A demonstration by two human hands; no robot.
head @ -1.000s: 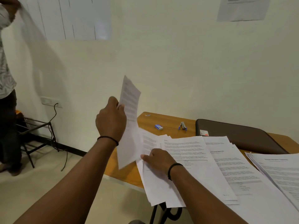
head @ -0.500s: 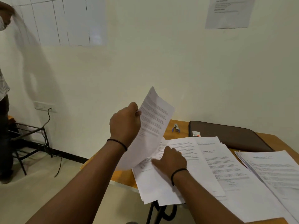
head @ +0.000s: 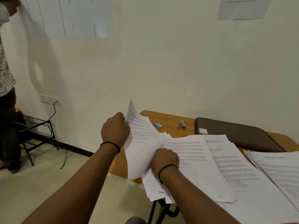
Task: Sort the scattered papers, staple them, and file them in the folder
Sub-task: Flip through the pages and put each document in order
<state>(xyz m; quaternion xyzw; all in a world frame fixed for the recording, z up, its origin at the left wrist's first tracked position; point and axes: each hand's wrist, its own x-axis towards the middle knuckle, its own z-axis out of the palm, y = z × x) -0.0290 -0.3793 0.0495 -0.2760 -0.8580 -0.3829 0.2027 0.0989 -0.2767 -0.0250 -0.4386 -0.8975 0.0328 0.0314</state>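
Observation:
Several printed white sheets [head: 208, 162] lie fanned over the wooden table [head: 169, 125]. My left hand [head: 115, 130] grips the upper edge of one curled sheet [head: 140, 143], bent down toward the pile. My right hand [head: 164, 158] rests knuckles-up on the left end of the pile, fingers tucked at the paper; whether it pinches a sheet is hidden. A small stapler [head: 182, 124] stands at the back of the table. A dark brown folder [head: 234, 135] lies shut at the back right. A second stack of papers [head: 278, 168] lies at the far right.
A small blue box [head: 158, 125] lies left of the stapler. The pile overhangs the table's near edge. At the far left stands another person [head: 6, 94] beside a black metal rack [head: 37, 126], with a cable hanging from a wall socket [head: 50, 100].
My left hand has brought the lifted sheet down from upright until it curls over the pile's left end. My right hand has stayed on the pile.

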